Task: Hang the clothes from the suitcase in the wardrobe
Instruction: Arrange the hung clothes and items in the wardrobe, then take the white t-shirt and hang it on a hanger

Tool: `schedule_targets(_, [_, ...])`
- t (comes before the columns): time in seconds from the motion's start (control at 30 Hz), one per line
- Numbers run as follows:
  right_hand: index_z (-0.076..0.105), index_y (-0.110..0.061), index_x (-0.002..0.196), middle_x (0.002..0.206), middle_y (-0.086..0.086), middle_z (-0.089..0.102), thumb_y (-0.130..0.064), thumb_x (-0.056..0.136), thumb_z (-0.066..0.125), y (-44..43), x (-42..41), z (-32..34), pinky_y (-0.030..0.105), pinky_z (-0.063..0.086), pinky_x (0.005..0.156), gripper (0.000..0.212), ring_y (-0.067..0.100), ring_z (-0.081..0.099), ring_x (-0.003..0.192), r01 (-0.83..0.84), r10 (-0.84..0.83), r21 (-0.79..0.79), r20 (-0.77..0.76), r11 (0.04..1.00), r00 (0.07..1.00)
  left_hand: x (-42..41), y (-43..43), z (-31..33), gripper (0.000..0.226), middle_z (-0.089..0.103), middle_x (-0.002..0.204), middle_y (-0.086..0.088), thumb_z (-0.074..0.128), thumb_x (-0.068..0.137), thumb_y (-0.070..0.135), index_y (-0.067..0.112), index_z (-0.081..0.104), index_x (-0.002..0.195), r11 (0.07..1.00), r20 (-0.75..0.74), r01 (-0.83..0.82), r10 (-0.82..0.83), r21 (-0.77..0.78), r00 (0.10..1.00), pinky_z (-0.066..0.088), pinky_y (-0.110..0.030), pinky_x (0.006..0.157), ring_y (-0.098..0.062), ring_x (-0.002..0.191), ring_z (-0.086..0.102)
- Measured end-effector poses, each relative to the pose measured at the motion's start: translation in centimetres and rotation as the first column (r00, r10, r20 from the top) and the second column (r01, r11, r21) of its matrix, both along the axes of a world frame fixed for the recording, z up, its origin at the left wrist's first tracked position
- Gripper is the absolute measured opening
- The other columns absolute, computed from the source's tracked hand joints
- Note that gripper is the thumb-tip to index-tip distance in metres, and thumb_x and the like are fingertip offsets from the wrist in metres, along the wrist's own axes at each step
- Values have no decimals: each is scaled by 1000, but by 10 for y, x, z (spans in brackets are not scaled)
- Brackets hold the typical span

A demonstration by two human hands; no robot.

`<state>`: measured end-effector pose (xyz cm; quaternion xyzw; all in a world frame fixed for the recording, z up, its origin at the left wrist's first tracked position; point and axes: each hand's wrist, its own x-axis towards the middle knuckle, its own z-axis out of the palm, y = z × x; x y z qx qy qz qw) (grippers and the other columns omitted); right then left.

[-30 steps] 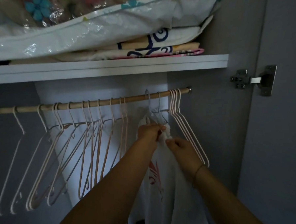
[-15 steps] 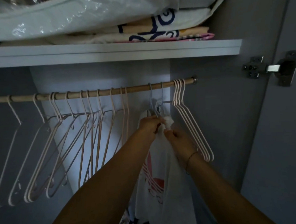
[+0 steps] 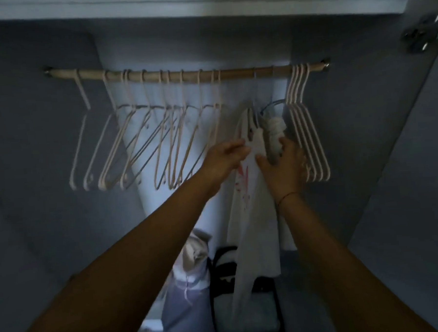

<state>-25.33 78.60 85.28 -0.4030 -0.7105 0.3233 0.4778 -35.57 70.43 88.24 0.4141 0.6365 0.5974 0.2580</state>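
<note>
Both hands are at a white shirt (image 3: 253,214) hanging from the rod (image 3: 182,75) between two groups of bare hangers (image 3: 310,135). Left hand (image 3: 225,159) touches its edge with nearly straight fingers; right hand (image 3: 285,170) grips the bunched cloth.

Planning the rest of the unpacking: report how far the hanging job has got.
Done: one white shirt with a red print hangs from the rod. In hand: the right hand grips its bunched top while the left hand touches its front, apparently straightening it. Left: many empty hangers wait on the rod; the suitcase is out of view, so remaining clothes cannot be counted.
</note>
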Motion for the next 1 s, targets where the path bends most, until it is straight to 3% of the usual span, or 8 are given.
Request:
schedule_targets(0.17, [40,-20,135,140,6,35,-34,78,70,-64,5,-27,49,35,107,66,24,35,130,-121,133,87,-156,989,979,18,-110,-43,29,67,101,1,66,87,17,18,62,116,990,-81,-140,138,-18,987,51,-30,83,-14,91,64])
schedule_targets(0.33, [46,-12,128,127,3,43,-26,79,72,-151,8,-69,26,43,96,56,12,47,111,-337,358,125,-222,933,907,39,-233,-90,36,64,92,5,69,84,9,10,60,119,927,-60,-361,356,-103,932,48,-12,68,6,66,59])
schedule_targets(0.5, [46,-15,126,124,1,45,-17,77,76,-248,17,-106,11,40,85,58,12,49,104,-647,650,74,-134,759,748,67,-350,-126,43,61,98,2,70,83,11,10,57,124,833,-29,-518,523,-193,852,48,-5,69,3,76,61])
schedule_targets(0.67, [44,-16,130,122,3,48,-23,72,79,-351,31,-148,27,45,92,68,19,51,108,-817,814,-24,-60,577,577,109,-473,-166,43,62,97,7,74,81,17,17,59,121,725,-40,-636,651,-265,758,51,-11,72,-7,84,62])
schedule_targets(0.8, [42,-11,132,122,6,49,-31,71,77,-441,57,-190,9,37,89,73,14,48,107,-896,900,-113,-20,430,435,156,-577,-208,45,63,95,2,74,78,11,11,58,121,629,-5,-709,747,-319,665,50,-21,79,-9,82,61])
schedule_targets(0.87, [41,-12,134,125,6,49,-22,74,78,-484,74,-215,5,36,89,72,13,47,110,-915,932,-196,-8,353,362,183,-625,-231,46,64,97,-1,74,78,8,7,59,121,559,-8,-748,799,-358,601,49,-13,75,-6,79,60])
schedule_targets(0.93, [39,-15,136,128,3,47,-16,76,76,-522,88,-241,8,36,93,71,13,46,115,-924,964,-281,10,259,267,208,-668,-255,46,64,98,-2,75,78,8,6,59,121,497,-13,-776,839,-389,544,47,-6,69,-8,81,60])
schedule_targets(1.0, [38,-15,137,129,1,47,-16,76,76,-556,100,-270,20,36,99,71,13,45,120,-920,984,-351,33,175,175,233,-706,-285,44,65,97,-1,75,78,10,9,60,119,444,8,-790,874,-423,486,48,-8,70,-6,81,62])
